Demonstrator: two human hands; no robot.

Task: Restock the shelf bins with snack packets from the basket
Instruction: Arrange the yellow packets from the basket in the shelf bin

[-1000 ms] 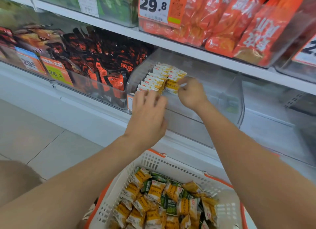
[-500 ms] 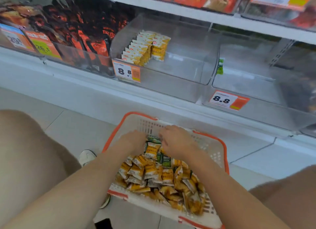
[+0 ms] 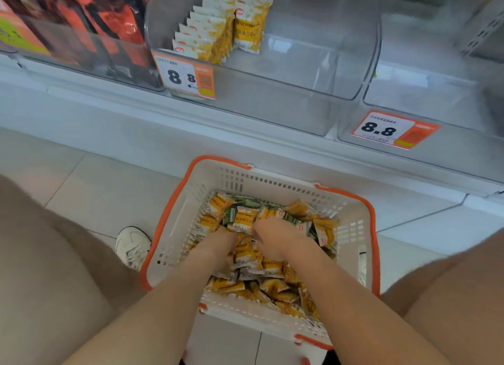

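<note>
A white basket [image 3: 174,228] with an orange rim stands on the floor between my knees, full of yellow and green snack packets [image 3: 272,266]. Both hands are down inside it. My left hand [image 3: 218,242] digs into the pile, its fingertips buried under a yellow packet [image 3: 243,219]. My right hand [image 3: 275,237] curls round packets just right of that one, thumb at its edge. On the shelf above, a clear bin [image 3: 300,72] holds a row of upright yellow-and-white packets [image 3: 218,26] at its left side.
A second clear bin [image 3: 436,97] to the right has an 8.8 price tag [image 3: 392,130]. The bin at the left [image 3: 81,51] holds red-and-black bags. A white shoe [image 3: 132,244] is beside the basket on the tiled floor.
Both hands left the shelf bin and dropped into the basket. They have since pushed deeper among the packets, and the view has tilted down and closer.
</note>
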